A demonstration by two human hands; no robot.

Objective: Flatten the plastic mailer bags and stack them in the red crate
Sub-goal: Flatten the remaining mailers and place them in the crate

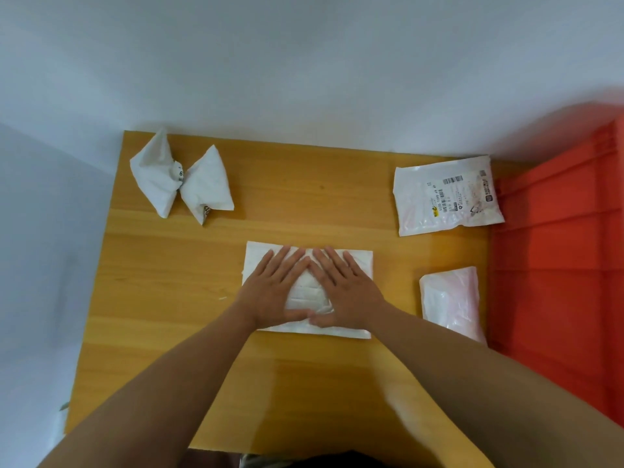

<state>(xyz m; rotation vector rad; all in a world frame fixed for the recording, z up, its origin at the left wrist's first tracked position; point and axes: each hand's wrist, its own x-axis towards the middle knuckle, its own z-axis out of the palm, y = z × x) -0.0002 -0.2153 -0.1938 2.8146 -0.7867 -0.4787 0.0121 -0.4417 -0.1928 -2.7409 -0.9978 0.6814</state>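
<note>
A white mailer bag lies flat in the middle of the wooden table. My left hand and my right hand press down on it side by side, fingers straight and spread, thumbs nearly meeting. A crumpled white bag, twisted in the middle like a bow, sits at the far left. A flat white bag with a printed label lies at the far right. A smaller pinkish-white bag lies near the right edge. The red crate stands just right of the table.
A pale wall runs behind the table and along its left side. The table's front edge is close to my body. Bare wood shows between the bags and in front of my hands.
</note>
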